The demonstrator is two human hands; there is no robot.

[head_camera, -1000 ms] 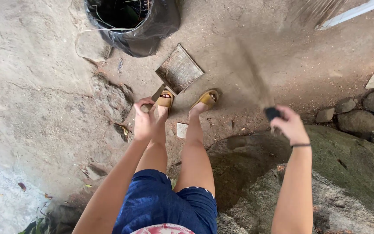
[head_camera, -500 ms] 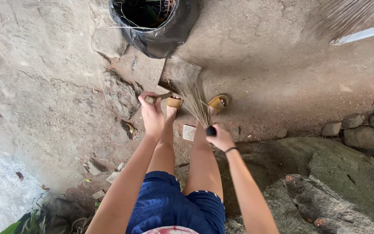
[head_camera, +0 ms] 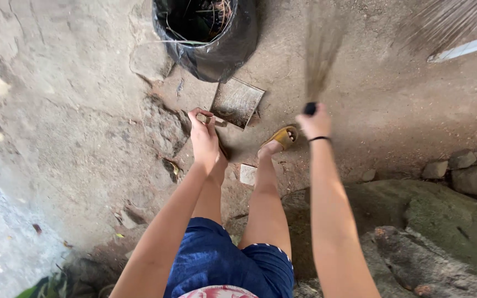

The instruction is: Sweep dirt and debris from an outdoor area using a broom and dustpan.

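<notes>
View from the head, looking down past blue shorts to the feet. We see the left hand (head_camera: 204, 132) closed around a short handle, its grip pressed together on it; just beyond this grip lies the flat, square, grey metal dustpan (head_camera: 237, 102), resting on the packed-earth ground (head_camera: 371, 110) with its mouth turned toward the right grip. Farther out from the left grip, close to the pan's far edge, stands the black plastic-lined bin (head_camera: 222, 49), which holds dry twigs. The right hand (head_camera: 314, 122) wraps tightly around the dark handle end of a stick broom (head_camera: 309, 108); the brown bristles (head_camera: 320, 49) fan away from that grip and are blurred. A yellow sandal (head_camera: 285, 135) sits between the two grips, and a small pale tile piece (head_camera: 248, 174) lies nearer the body than either.

We judge the step in hand to be a sweeping stroke beside the pan. The following move calls for bristles drawn low toward the pan's mouth, while the left grip keeps the pan flat against the ground.
</notes>
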